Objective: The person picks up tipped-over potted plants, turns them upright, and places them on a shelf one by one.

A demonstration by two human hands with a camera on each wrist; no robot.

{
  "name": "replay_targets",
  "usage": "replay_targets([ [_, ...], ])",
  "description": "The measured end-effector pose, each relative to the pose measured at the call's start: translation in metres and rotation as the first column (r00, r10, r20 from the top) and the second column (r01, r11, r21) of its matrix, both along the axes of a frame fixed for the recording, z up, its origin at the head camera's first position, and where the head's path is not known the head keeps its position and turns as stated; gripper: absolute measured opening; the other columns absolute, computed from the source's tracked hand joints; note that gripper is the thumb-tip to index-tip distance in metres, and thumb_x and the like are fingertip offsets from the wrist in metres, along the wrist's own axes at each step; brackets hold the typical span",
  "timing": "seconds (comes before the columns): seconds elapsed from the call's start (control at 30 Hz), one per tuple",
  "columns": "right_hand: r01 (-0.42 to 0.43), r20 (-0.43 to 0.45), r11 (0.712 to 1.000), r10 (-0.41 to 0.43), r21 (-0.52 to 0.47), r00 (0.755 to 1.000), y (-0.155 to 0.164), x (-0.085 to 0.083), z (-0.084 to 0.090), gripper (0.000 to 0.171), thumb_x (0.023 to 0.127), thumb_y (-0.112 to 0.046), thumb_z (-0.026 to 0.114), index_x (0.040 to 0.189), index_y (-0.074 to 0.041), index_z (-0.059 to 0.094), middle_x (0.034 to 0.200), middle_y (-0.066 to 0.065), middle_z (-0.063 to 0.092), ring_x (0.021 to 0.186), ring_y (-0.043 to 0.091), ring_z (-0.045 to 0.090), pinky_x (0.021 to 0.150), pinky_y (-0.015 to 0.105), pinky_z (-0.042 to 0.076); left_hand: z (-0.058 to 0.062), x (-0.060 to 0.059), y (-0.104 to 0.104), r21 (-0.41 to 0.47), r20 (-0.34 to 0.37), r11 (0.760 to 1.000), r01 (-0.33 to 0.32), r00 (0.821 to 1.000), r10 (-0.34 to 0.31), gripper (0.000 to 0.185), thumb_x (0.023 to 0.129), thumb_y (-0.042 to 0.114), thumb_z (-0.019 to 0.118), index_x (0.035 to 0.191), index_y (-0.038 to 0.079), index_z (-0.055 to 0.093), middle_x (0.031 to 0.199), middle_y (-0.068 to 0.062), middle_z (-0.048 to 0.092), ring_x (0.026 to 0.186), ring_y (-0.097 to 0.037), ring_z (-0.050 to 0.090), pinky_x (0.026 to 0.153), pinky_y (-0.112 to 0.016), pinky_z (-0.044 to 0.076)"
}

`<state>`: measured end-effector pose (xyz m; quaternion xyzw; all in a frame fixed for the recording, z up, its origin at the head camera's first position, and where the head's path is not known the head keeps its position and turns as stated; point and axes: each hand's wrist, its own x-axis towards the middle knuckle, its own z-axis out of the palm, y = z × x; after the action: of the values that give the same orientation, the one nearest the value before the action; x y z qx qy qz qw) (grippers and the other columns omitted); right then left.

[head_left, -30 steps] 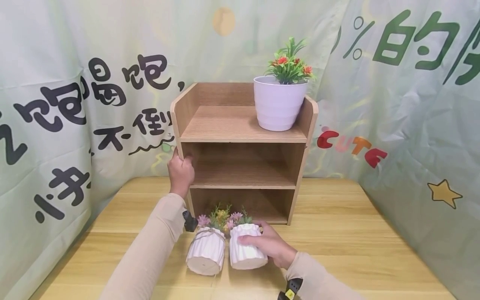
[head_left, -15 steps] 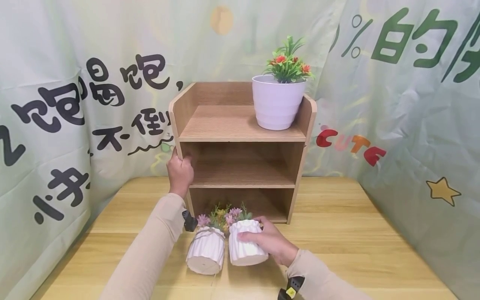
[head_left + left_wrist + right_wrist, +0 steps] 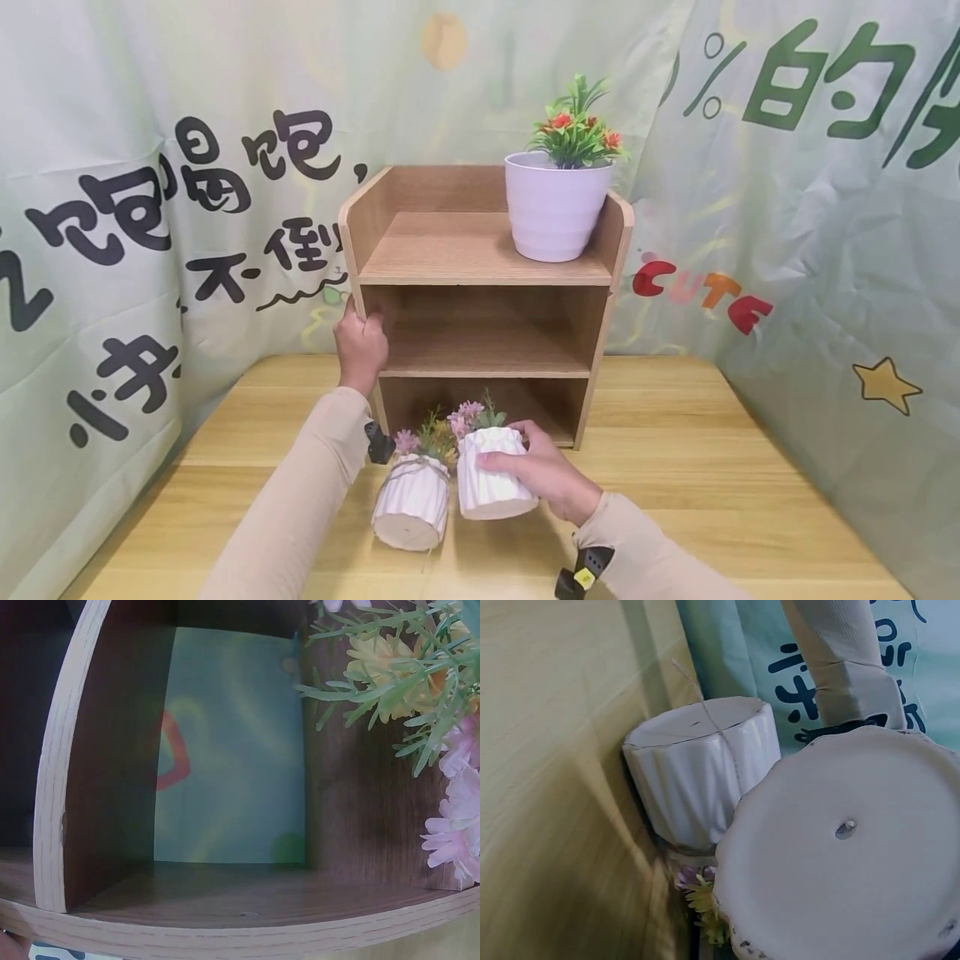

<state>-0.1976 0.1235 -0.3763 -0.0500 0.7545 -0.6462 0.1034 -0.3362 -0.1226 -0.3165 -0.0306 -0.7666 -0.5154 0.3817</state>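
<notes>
We've got our right hand (image 3: 551, 483) wrapped round the ribbed white pot (image 3: 491, 475), lower centre, flowers tipped toward the shelf (image 3: 480, 333) just above; left hand (image 3: 362, 348) grips its left panel.

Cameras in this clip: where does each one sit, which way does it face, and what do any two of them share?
Head: worn high, facing forward and down at the wooden shelf; shows the left hand gripping its side panel and the right hand gripping the right ribbed pot.
Left wrist: faces into a shelf compartment; barely any body shows.
Right wrist: faces the pot's underside; a sleeve shows.
Head and right wrist share the twine-tied pot.
</notes>
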Motion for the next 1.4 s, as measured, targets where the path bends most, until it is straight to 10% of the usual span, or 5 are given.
replay_targets([
  [1.4, 0.034, -0.112, 0.998, -0.04, -0.053, 0.993, -0.005, 0.008, 0.05, 0.059, 0.081, -0.016, 0.076, 0.127, 0.001, 0.043, 0.104, 0.015, 0.056, 0.076, 0.02, 0.062, 0.064, 0.033, 0.054, 0.0, 0.001, 0.0, -0.024, -0.023, 1.0, -0.015, 1.0, 0.014, 0.036, 0.089, 0.015, 0.051, 0.119, -0.004, 0.058, 0.087, -0.028, 0.067, 0.082, -0.042, 0.062, 0.08, -0.054, 0.047],
])
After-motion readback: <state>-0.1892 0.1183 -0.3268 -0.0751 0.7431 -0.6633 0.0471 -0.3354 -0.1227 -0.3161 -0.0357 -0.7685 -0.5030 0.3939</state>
